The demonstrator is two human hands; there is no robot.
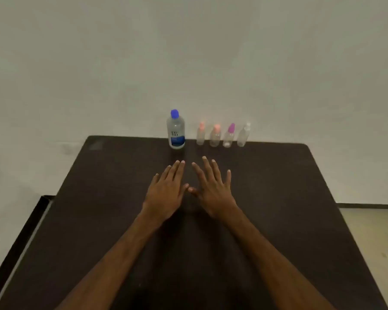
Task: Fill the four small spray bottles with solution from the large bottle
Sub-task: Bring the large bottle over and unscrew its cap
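A large clear bottle [175, 130] with a blue cap and blue label stands upright at the far edge of the dark table [99, 220]. To its right, a row of small clear spray bottles stands upright: one with an orange cap [200, 134], another with an orange cap [215, 136], one with a purple cap [229, 136] and one with a clear cap [243, 135]. My left hand [167, 191] and my right hand [213, 190] lie flat, palms down, fingers spread, side by side in front of the bottles, thumbs nearly touching. Neither holds anything.
A plain pale wall rises right behind the bottles. The table's left and right edges drop to a light floor [372, 242], with a dark strip along the lower left.
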